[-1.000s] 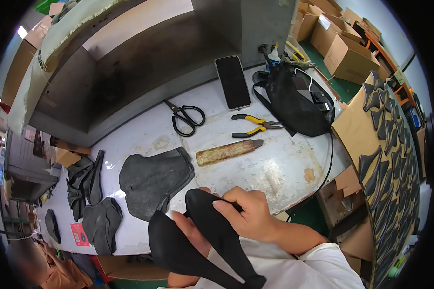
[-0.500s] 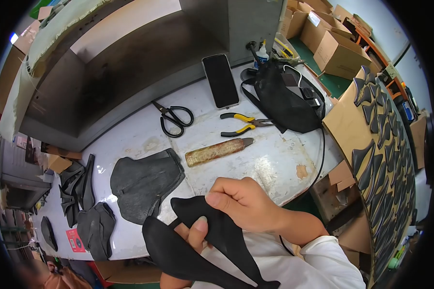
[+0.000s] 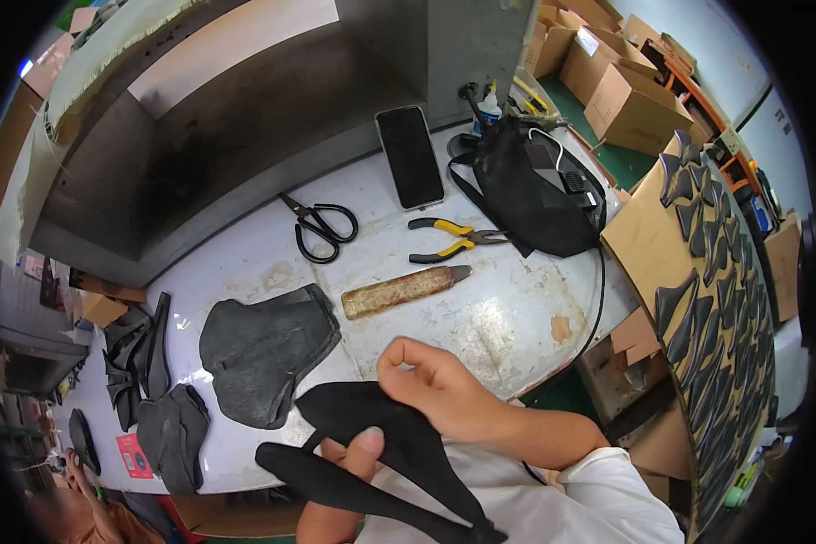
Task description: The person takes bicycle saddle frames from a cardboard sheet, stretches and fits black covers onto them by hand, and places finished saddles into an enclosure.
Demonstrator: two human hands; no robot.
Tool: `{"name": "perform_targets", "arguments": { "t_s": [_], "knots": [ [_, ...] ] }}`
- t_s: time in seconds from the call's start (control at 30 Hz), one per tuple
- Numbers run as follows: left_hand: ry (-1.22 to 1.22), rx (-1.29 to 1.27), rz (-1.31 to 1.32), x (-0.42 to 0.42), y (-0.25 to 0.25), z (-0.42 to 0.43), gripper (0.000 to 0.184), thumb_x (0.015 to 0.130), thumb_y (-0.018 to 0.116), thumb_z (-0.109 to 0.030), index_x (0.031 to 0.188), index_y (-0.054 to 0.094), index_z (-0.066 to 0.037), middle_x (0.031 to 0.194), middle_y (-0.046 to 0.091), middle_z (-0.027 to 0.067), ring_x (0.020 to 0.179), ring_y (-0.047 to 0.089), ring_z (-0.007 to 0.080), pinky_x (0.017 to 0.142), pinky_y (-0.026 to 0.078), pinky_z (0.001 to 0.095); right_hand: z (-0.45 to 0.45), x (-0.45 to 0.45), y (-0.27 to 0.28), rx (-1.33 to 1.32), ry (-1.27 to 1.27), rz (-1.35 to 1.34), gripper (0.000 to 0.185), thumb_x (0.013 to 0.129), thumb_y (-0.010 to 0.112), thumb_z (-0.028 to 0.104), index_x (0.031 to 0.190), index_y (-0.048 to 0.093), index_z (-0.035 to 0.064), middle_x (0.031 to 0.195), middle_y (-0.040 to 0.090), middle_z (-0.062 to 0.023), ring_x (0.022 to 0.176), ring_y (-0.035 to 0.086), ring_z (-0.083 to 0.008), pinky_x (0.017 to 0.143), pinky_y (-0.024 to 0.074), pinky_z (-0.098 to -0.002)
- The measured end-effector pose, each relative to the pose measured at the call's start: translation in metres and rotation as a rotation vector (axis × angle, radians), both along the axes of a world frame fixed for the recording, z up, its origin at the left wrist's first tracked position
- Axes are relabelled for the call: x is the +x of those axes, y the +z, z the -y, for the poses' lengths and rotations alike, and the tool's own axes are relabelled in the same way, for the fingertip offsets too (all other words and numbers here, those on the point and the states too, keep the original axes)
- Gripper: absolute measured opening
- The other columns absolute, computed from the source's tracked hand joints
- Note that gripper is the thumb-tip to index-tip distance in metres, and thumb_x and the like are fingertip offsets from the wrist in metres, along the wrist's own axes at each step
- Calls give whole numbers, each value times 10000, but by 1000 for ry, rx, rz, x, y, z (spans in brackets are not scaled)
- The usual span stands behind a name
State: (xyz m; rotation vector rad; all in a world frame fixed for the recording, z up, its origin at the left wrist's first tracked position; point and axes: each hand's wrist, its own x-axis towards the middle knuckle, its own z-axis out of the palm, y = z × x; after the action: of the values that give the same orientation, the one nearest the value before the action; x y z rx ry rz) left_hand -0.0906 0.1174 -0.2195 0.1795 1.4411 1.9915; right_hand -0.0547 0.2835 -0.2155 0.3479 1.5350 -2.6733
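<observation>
A black, smooth, flexible piece [image 3: 372, 412] with two long lobes joined at the lower end is held in front of my body, over the table's near edge. My left hand [image 3: 358, 453] grips it between the lobes, its thumb on top and the other fingers partly hidden behind. At the upper lobe's edge, my right hand [image 3: 431, 385] is closed with curled fingers against the material; its fingertips are partly hidden. Beyond my hands lies a short blade tool with a worn, wrapped handle [image 3: 399, 292]. A stack of dark grey cut sheets [image 3: 267, 354] is left of the held piece.
Black-handled scissors [image 3: 322, 231], yellow-and-black pliers [image 3: 453, 240] and a phone [image 3: 410, 159] lie farther back. A black bag-like item [image 3: 539, 199] with a cable sits right. More dark pieces [image 3: 172, 435] are left. A board of dark shapes [image 3: 712, 299] stands right; a person [image 3: 100, 508] is lower left.
The black piece has shifted left and turned, its lower lobe now narrower in view. My right hand's thumb has slipped from view at the piece's edge. The view has shifted slightly.
</observation>
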Motion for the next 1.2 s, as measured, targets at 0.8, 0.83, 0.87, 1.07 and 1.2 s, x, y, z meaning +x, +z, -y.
{"name": "perform_targets", "arguments": {
  "t_s": [0.8,0.83,0.87,1.07,1.2],
  "knots": [
    [-557,640,-53,-21,-35,10,645,760,765,-89,1321,487,63,1120,636,139,1052,615,219,837,501,342,-11,36,-10,376,-21,-480,297,969,617,171,748,607,-27,550,505,-61,466,475,-148,468,350,-296],
    [-599,530,-170,-23,-25,12,621,782,749,-71,1325,485,79,1147,635,142,1069,611,219,871,490,340,-14,34,-9,509,-60,-489,296,964,624,175,748,609,-25,543,500,-65,461,479,-158,469,359,-301],
    [-588,401,-4,-22,-16,11,570,852,697,-74,1350,460,72,1155,644,137,1077,608,202,922,462,325,-22,35,-8,667,-12,-453,305,967,624,190,745,608,-18,559,507,-59,495,496,-139,489,378,-304],
    [-25,47,18,-5,-1,10,563,924,583,-38,1425,339,48,1049,676,149,994,625,187,943,460,341,-19,42,-19,103,-88,-80,348,1000,525,357,1043,544,13,1034,629,-121,906,587,-137,790,466,-301],
    [189,-3,-187,-4,1,17,666,933,576,-61,1497,229,16,1077,656,146,1004,612,195,946,464,362,-12,48,-15,185,-22,-180,244,948,644,214,1013,547,0,1098,625,-123,934,629,-142,810,510,-287]
  ]
}}
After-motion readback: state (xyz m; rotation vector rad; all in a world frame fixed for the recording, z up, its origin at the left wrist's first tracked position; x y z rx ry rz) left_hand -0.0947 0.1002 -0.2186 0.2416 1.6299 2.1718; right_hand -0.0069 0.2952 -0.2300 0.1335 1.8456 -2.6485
